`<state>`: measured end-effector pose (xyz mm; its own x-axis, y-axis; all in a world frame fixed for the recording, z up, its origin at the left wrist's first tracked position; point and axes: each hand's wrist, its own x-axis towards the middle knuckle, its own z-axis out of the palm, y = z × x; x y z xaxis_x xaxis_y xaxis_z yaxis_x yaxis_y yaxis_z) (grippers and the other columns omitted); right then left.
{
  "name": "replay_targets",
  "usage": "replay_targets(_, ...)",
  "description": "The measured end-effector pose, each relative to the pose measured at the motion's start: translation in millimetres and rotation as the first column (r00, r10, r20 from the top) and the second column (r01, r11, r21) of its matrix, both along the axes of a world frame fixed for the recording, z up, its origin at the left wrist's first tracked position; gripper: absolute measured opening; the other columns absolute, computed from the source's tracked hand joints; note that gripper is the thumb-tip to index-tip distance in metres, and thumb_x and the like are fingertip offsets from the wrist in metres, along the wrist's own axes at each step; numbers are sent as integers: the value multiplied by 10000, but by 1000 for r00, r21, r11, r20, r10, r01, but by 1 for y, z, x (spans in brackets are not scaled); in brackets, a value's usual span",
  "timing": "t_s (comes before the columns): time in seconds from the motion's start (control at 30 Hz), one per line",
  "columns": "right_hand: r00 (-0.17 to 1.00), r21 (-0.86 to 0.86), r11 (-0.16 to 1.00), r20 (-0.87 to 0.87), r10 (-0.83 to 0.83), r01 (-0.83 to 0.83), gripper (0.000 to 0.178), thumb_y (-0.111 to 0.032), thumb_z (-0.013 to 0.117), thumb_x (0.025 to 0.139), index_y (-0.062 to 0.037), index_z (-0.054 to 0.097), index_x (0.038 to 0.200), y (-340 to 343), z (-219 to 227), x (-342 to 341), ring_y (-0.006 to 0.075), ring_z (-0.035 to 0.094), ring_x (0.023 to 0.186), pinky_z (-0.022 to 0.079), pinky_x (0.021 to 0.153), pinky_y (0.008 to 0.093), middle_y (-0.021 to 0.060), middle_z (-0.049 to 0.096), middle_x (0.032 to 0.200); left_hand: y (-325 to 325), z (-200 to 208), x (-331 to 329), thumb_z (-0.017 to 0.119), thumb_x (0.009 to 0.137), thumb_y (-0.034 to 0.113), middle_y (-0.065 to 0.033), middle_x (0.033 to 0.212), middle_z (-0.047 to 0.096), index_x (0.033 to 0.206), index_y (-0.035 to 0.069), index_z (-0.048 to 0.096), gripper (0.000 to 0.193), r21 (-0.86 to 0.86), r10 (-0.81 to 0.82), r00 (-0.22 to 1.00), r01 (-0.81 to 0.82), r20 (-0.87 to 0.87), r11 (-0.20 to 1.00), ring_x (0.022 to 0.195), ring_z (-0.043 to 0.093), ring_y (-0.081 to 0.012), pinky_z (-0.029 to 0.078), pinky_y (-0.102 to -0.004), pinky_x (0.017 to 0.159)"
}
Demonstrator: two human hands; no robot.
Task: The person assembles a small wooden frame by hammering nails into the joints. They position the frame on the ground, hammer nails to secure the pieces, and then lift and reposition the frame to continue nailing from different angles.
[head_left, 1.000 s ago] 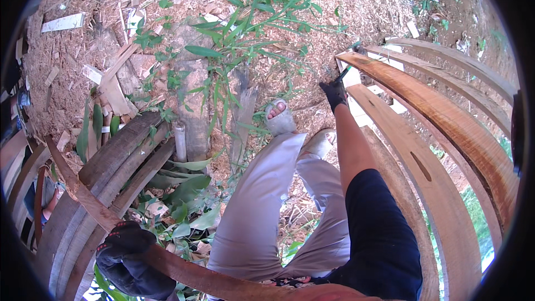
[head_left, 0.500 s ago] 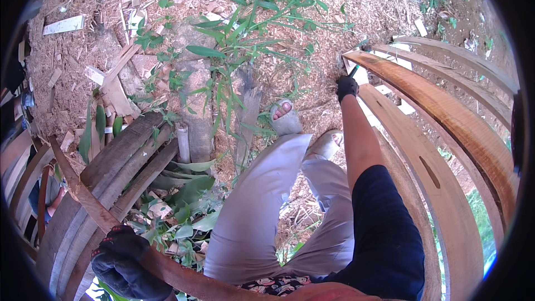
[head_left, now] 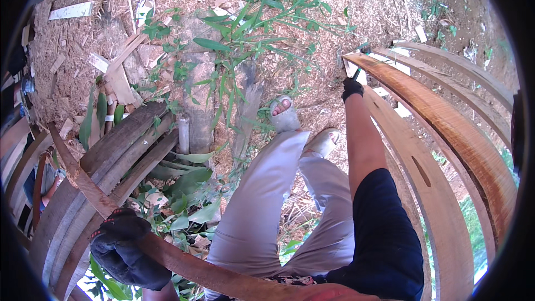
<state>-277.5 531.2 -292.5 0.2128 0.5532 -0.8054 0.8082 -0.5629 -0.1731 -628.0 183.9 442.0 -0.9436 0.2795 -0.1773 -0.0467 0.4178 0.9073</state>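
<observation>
My left hand [head_left: 125, 249], in a dark work glove, is closed around a long reddish-brown wooden plank [head_left: 206, 272]. The plank runs from the left stack across the front of my body to the lower edge. Stretched forward on the right, my gloved right hand [head_left: 352, 87] is closed on a slim dark pen-like stick [head_left: 357, 72], whose exact kind is too small to tell. This hand is beside the far ends of an orange-brown board [head_left: 446, 125] and a paler board [head_left: 421, 161] with a dark slot-shaped mark.
Weathered planks [head_left: 106, 173] are stacked at the left, by broad green leaves [head_left: 192, 181]. More boards [head_left: 462, 67] lean at the right. Wood shavings and offcuts [head_left: 69, 11] cover the ground, with a leafy plant [head_left: 234, 50] ahead. Another person [head_left: 49, 187] is partly visible far left.
The view has shifted slightly. Both hands keep their grip, the left still on the plank and the right still by the board ends with the stick.
</observation>
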Motion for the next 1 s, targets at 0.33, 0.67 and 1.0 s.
replay_targets(0.33,993,259,960,-79,-91,109,474,-350,668,974,-98,641,1373,45,102,-45,262,730,1101,592,917,414,115,714,1309,-10,-3,7,651,1021,256,-99,856,594,992,44,549,238,-127,-100,983,81,-156,989,886,619,-230,505,-481,967)
replay_targets(0.67,992,312,942,63,106,-120,509,-335,611,1006,-108,588,1461,67,182,-58,265,761,1024,619,850,397,131,719,1328,21,-7,2,557,1057,210,-143,812,656,994,35,534,188,-200,-210,940,159,-268,967,741,633,-259,535,-432,750)
replay_targets(1.0,608,166,616,481,632,-770,550,-321,554,1038,-119,536,1549,26,285,-56,267,793,948,645,782,380,146,725,1348,43,5,-10,563,1025,86,-124,928,692,972,30,624,98,-322,-386,882,295,-269,899,808,654,-236,518,-391,791)
